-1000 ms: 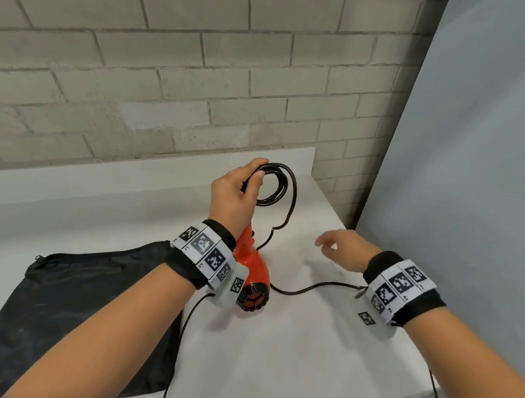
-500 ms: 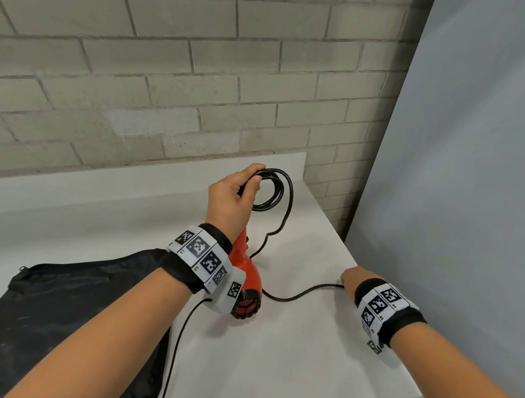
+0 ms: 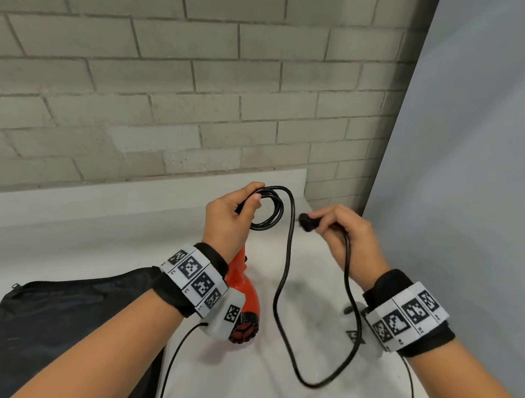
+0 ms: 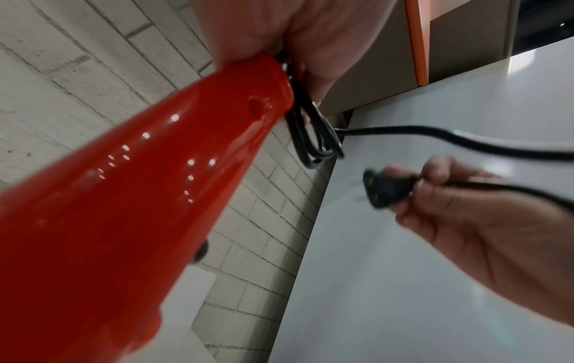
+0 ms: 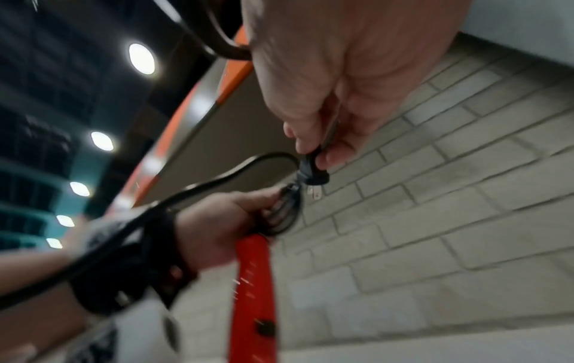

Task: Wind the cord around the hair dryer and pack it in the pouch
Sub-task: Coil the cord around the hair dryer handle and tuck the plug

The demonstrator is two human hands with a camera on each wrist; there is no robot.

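Note:
My left hand [image 3: 231, 215] grips the handle end of the red hair dryer [image 3: 242, 294] together with several coils of its black cord [image 3: 269, 212], held above the white table [image 3: 100, 249]. The dryer's barrel points down and toward me, partly hidden by my left wrist. My right hand [image 3: 343, 227] pinches the cord's plug [image 3: 308, 223] just right of the coils. Between the hands the cord hangs in a long loose loop [image 3: 309, 381]. In the left wrist view the dryer [image 4: 124, 208] fills the left, with the plug [image 4: 386, 189] held at the right. The black pouch [image 3: 40, 332] lies flat at the lower left.
A brick wall [image 3: 170, 81] stands behind the table and a grey panel [image 3: 476, 184] closes off the right side. Thin sensor wires [image 3: 176, 358] trail from both wristbands toward the table's near edge.
My right hand went down to the cord at the table's right edge, took hold, and rose with the plug to beside the coils. The free cord now hangs as a loop.

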